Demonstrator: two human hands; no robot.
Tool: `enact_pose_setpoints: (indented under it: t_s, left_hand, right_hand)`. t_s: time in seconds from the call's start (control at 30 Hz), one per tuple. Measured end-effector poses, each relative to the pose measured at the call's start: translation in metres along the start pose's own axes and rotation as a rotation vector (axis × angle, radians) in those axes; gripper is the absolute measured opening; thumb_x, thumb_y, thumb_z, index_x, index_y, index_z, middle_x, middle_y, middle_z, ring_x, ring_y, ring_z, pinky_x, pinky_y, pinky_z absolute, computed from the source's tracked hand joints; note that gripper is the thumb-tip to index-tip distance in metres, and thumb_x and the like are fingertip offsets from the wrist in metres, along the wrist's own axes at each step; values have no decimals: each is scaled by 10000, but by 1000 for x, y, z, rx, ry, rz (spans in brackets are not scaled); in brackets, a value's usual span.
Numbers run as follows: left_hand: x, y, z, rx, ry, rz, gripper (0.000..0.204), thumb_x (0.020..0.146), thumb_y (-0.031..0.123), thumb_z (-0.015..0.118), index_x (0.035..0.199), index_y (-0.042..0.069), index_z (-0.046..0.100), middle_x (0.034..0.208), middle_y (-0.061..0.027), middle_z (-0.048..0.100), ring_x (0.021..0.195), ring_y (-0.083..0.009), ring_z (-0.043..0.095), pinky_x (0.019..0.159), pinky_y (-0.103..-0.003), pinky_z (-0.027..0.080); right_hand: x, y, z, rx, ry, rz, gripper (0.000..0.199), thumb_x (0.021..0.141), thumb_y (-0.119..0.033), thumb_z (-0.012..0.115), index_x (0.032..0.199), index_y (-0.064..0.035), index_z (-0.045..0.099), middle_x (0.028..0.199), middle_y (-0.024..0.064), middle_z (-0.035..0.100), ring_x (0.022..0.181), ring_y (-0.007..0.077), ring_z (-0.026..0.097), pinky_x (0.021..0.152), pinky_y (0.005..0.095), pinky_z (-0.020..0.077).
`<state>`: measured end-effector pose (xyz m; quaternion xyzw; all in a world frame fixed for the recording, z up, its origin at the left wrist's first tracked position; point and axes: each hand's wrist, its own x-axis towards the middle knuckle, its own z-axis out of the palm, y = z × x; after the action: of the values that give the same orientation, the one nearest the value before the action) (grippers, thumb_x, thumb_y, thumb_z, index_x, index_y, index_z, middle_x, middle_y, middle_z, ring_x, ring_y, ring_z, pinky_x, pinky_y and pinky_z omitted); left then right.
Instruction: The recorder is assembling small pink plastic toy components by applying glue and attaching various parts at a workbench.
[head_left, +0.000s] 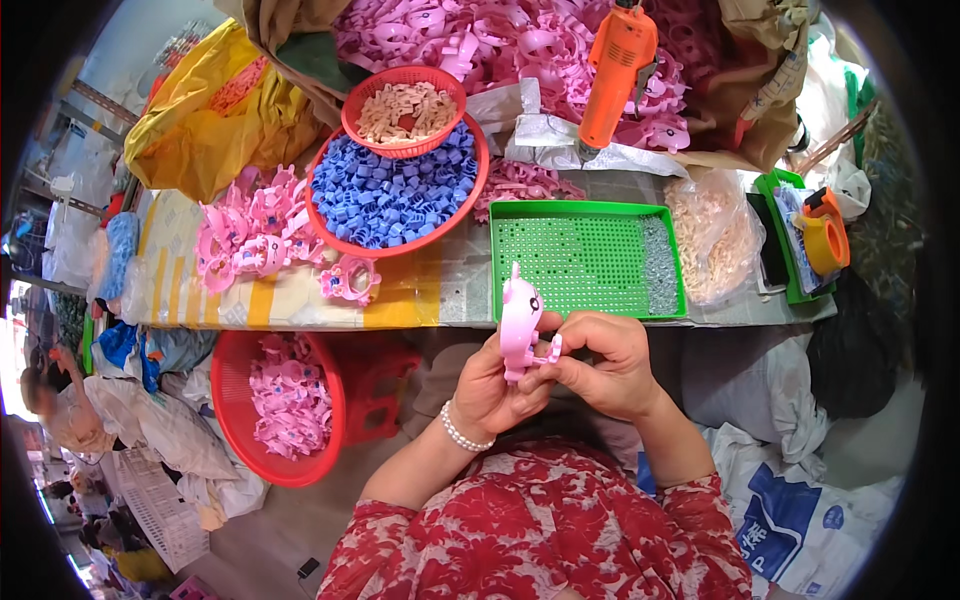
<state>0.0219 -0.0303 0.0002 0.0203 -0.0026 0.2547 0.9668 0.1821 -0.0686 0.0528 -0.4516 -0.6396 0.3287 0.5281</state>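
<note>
Hands meet at chest height above the lap, just below the near edge of the surface (300, 310). Left hand (485, 390) is wrapped around the lower part of a pink toy piece (520, 318) with a painted eye, holding it upright — a steadying grip, I judge, so the other hand can work on it. Right hand (605, 365) is curled close against the piece's side, fingertips pinched on a small pink tab at its base; whether a separate small part sits between those fingers cannot be told. A bead bracelet (462, 430) circles the left wrist.

Supplies lie within arm's reach. Green tray (585, 212) sits straight ahead, a grey strip of tiny bits along its right side, likely kept shallow for easy picking. Left of it, a red basket (400, 245) of blue pieces, with a smaller red basket (405, 78) of tan pieces resting on top. Loose pink parts (250, 235) spread further left. Orange power tool (618, 75) lies across a heap of pink parts at the back. Clear bag (715, 235) of pale bits lies right of the tray. Down by the left knee, a red floor basket (255, 445) holds pink pieces — low, likely for dropping.
</note>
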Motion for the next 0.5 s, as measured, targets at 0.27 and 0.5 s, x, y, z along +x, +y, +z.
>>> enact_pose_setpoints:
  t_s: [0.27, 0.5]
  left_hand:
    - [2, -3, 12, 117, 103, 72, 444, 967, 343, 427, 1265, 15, 454, 773, -104, 591, 485, -133, 473, 427, -233, 397]
    - [4, -1, 14, 264, 69, 138, 432, 971, 339, 412, 1265, 27, 460, 762, -86, 580, 488, -137, 487, 440, -235, 406]
  right_hand:
    - [-1, 3, 0, 51, 13, -7, 117, 729, -22, 719, 742, -15, 604, 702, 66, 616, 614, 149, 590, 550, 257, 450]
    - [-8, 10, 8, 404, 45, 123, 152, 794, -46, 696, 733, -5, 563, 709, 65, 620, 626, 137, 606, 556, 251, 477]
